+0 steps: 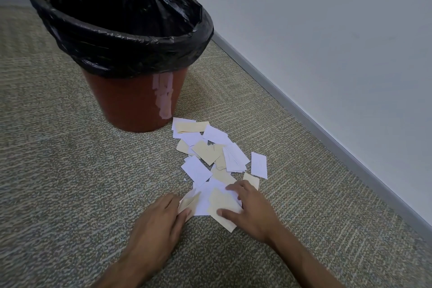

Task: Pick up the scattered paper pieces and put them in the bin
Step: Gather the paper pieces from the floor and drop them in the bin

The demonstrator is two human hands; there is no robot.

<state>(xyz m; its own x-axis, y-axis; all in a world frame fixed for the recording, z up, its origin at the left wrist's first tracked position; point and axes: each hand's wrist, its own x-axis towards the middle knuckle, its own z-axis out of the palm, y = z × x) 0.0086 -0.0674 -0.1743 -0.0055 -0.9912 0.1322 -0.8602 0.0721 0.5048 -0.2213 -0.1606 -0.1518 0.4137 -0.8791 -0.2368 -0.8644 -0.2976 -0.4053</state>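
The carpet floor runs up to a pale wall on the right, and the bin, a brown tub lined with a black bag, stands upright at about eleven o'clock from the hands, its mouth wide open. The paper pieces, white and cream, lie overlapping in a loose trail from the foot of the bin, at twelve o'clock, down to the hands; none can be seen inside the bin. The step in hand looks like gathering. The right hand lies with fingers spread flat on a cream piece, pressing, its grip released. The left hand, at nine o'clock of that piece, seems to pinch a cream scrap between thumb and fingers. Next, I judge, both hands should sweep the near pieces together, close round the bundle, and carry it up over the rim without shedding loose slips.
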